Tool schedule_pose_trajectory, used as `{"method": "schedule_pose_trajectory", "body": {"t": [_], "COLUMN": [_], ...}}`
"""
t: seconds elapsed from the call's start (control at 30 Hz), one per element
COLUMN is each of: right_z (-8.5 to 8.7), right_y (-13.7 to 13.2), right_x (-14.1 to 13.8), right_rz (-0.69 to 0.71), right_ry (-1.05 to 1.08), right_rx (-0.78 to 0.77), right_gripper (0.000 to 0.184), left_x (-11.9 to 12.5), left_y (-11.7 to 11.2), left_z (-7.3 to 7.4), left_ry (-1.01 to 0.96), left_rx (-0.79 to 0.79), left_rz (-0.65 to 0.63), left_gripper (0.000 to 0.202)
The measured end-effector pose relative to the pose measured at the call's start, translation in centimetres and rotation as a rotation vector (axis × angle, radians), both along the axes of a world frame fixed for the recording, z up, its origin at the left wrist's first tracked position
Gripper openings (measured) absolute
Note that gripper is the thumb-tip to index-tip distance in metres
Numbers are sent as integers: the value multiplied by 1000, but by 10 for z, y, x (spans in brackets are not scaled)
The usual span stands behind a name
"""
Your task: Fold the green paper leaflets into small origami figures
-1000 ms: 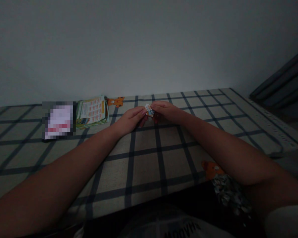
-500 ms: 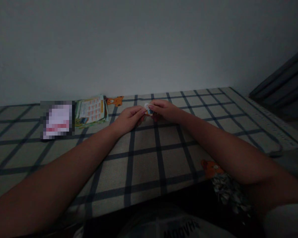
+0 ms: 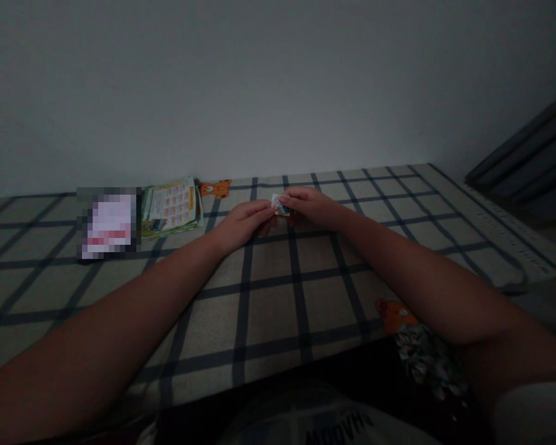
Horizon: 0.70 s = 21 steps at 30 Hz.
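Note:
A small piece of printed paper [image 3: 282, 206], white with blue and yellow-orange patches, is held just above the checked tablecloth. It looks folded, though the dim light hides the details. My left hand [image 3: 246, 224] pinches its left edge between thumb and fingers. On the other side, my right hand [image 3: 311, 206] grips the upper right part, with the thumb lying over the front. The curled fingers of both hands cover part of the paper.
A stack of printed green and white sheets [image 3: 170, 207] lies on the left of the tablecloth [image 3: 271, 315]. Beside it is a blurred-out pinkish white object [image 3: 111, 225]. A pile of crumpled dark scraps [image 3: 429, 361] is by the front edge. A wall [image 3: 278, 93] stands behind.
The paper has turned slightly and shows more of its printed face. My left fingers have shifted a little to the right along its edge.

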State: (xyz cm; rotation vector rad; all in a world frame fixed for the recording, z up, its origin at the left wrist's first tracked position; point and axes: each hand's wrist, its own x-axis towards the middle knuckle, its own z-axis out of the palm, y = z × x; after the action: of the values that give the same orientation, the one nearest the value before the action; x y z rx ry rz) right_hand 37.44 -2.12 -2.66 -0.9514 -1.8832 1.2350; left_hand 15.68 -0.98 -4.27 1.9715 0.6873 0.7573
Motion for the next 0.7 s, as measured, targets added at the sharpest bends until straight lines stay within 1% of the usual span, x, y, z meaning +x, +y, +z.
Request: {"method": "schedule_pose_trajectory", "body": {"t": [0.13,0.2,0.27,0.33,0.47,0.6,0.7], "right_z": [0,-1,-4,-6,-7,-5,-4], "right_y": [0,2,4,5,6,6,6], "right_x": [1,2,2,2,2,2,0], "right_rz": [-19,-13,-14,-29,-72,-79,-89], "right_ry": [-35,-42,-59,-97,-202,-274,-329], "right_rx": [50,79,129,188,360,493,586], "right_gripper": [30,27,24,25,36,49,51], "left_x": [1,1,1,0,0,1,0], "left_y": [-1,0,2,2,0,-1,0], "left_z": [4,4,3,2,3,3,3], "left_ry": [32,40,54,74,106,118,143], "left_rx": [105,181,237,246,240,336,400], "left_rz": [104,171,205,208,203,203,191], "left_gripper": [41,39,37,37,38,36,35]}}
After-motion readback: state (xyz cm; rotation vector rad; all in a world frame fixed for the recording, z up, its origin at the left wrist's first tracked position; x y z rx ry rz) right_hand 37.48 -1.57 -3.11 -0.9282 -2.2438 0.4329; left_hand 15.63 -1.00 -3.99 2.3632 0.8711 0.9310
